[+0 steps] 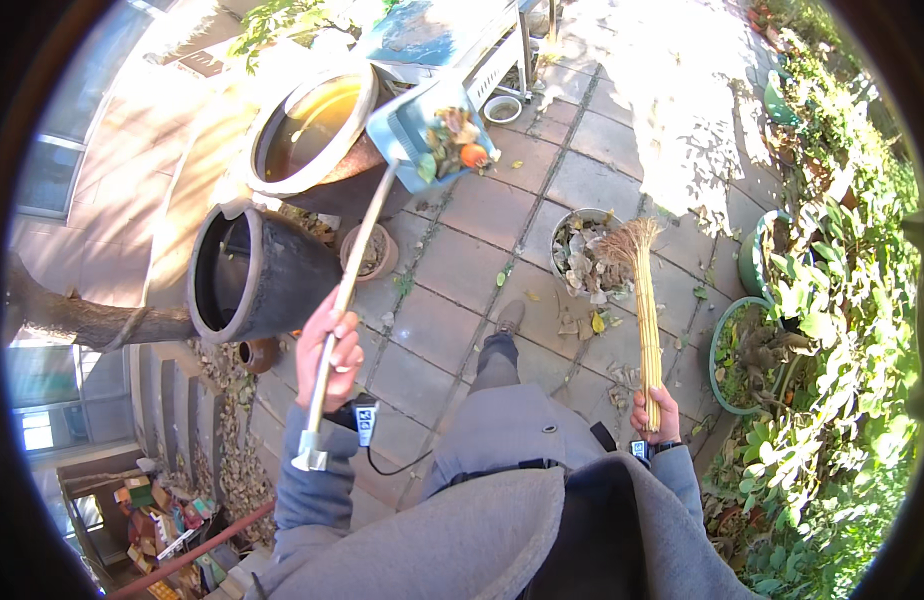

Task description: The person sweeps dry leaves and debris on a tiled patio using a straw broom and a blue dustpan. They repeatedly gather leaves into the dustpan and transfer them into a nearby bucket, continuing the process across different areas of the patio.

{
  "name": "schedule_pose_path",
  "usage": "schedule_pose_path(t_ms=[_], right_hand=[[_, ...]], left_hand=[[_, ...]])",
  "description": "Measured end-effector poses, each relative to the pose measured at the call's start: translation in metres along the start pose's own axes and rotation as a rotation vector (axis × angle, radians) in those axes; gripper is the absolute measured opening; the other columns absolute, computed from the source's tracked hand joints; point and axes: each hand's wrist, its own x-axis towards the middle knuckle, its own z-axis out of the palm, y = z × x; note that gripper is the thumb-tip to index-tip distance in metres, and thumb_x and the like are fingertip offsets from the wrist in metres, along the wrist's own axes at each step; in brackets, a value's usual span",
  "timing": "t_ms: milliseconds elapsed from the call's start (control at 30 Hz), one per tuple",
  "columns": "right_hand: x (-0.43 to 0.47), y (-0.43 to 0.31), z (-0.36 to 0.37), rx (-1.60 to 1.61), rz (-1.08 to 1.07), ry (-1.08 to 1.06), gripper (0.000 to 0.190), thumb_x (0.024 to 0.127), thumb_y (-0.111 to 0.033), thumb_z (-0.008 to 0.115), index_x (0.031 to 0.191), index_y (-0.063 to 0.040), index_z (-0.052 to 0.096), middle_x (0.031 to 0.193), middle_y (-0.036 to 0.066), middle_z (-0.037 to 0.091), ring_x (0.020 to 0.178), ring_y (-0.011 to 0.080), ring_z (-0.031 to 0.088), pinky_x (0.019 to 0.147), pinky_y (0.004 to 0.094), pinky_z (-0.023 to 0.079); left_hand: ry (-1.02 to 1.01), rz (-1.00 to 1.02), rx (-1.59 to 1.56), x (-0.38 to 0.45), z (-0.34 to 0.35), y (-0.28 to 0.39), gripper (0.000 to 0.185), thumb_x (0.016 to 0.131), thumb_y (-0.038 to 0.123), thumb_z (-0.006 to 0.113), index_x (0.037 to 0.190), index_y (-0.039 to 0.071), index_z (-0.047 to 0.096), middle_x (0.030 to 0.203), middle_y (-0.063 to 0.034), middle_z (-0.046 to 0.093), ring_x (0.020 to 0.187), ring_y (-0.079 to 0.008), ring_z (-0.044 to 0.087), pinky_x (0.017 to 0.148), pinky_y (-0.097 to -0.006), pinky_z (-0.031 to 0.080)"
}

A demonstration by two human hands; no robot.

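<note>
My left hand point(330, 352) grips the pale handle of a long-handled dustpan point(393, 129). The blue pan is raised at the far end, beside the rim of a large water vat point(261, 154). In it lie dry leaves point(448, 135), a green leaf and a round orange fruit point(473, 155). My right hand point(655, 415) is closed around the lower end of a straw hand broom point(646, 322), bristles pointing away from me. The bristle end overlaps the edge of a round container point(556, 255) full of dry leaves; whether they touch I cannot tell.
A dark vat point(293, 270) and a clay flowerpot point(387, 262) stand at the left, near a tree trunk point(79, 319). Green planters point(721, 352) and dense foliage point(844, 390) line the right. Fallen leaves dot the paving tiles point(439, 322). A small white bowl point(502, 109) sits ahead.
</note>
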Motion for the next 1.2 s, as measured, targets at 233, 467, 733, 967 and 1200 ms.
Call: schedule_pose_path(t_ms=[233, 467, 733, 967, 1200], right_hand=[[0.063, -0.015, 0.07, -0.036, -0.026, -0.042, 0.029, 0.097, -0.022, 0.055, 0.123, -0.014, 0.045, 0.084, 0.01, 0.058, 0.049, 0.0168, 0.053, 0.042, 0.0327, 0.044], [0.07, -0.011, 0.124, -0.053, -0.119, -0.029, 0.032, 0.095, -0.02, 0.06, 0.122, -0.013, 0.043, 0.081, 0.011, 0.059, 0.047, 0.0173, 0.053, 0.041, 0.0327, 0.044], [0.053, 0.0, 0.146, -0.008, -0.18, 0.103, 0.033, 0.094, -0.02, 0.059, 0.122, -0.013, 0.044, 0.081, 0.011, 0.059, 0.046, 0.0176, 0.054, 0.039, 0.0313, 0.043], [0.113, -0.039, 0.236, -0.24, -0.136, -0.063, 0.042, 0.092, -0.02, 0.062, 0.128, -0.009, 0.043, 0.075, 0.011, 0.056, 0.044, 0.0158, 0.05, 0.039, 0.0294, 0.042], [0.257, -0.058, 0.37, -0.277, -0.123, -0.405, 0.039, 0.094, -0.023, 0.06, 0.127, -0.011, 0.043, 0.081, 0.008, 0.054, 0.047, 0.0126, 0.05, 0.042, 0.028, 0.043]], left_hand=[[-0.203, 0.117, 0.074, 0.101, 0.022, 0.083, 0.044, 0.099, 0.006, 0.049, 0.141, 0.001, 0.037, 0.077, -0.0025, 0.048, 0.047, -0.007, 0.045, 0.041, -0.0206, 0.035], [-0.229, 0.216, 0.22, 0.257, 0.04, 0.126, 0.032, 0.098, 0.008, 0.049, 0.129, 0.001, 0.045, 0.078, -0.0032, 0.049, 0.051, -0.008, 0.047, 0.042, -0.0203, 0.037], [-0.284, 0.219, 0.189, 0.336, 0.047, 0.133, 0.036, 0.097, 0.007, 0.048, 0.132, 0.0, 0.044, 0.079, -0.0037, 0.05, 0.051, -0.0082, 0.045, 0.042, -0.0208, 0.035], [-0.358, 0.153, 0.089, 0.344, 0.038, 0.133, 0.032, 0.098, 0.005, 0.048, 0.13, 0.006, 0.043, 0.078, -0.0038, 0.051, 0.051, -0.0095, 0.046, 0.041, -0.021, 0.036], [-0.282, 0.155, -0.067, 0.339, 0.052, 0.13, 0.017, 0.098, 0.006, 0.054, 0.108, 0.015, 0.045, 0.075, -0.0048, 0.054, 0.05, -0.0123, 0.05, 0.041, -0.0235, 0.037]])
